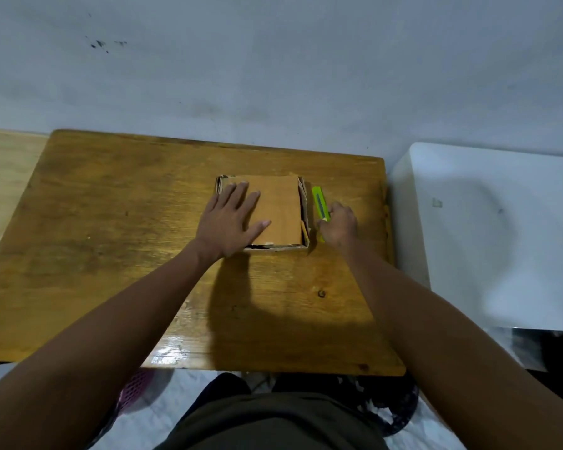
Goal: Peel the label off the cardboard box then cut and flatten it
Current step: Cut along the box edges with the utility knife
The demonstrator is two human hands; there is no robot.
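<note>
The left hand (229, 224) lay flat, fingers spread, on the cardboard box (273, 216) on the bench (111, 238); the right hand (338, 225) had its grip curled round a green cutter (320, 204) beside the box.

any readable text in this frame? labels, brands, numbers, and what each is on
None readable.
Cardboard box: plain brown top, no print or label showing.
Yellow-green utility knife: grey strip along the body, markings too blurred to read.
White surface right of the table: small faint mark, too small to read.
</note>
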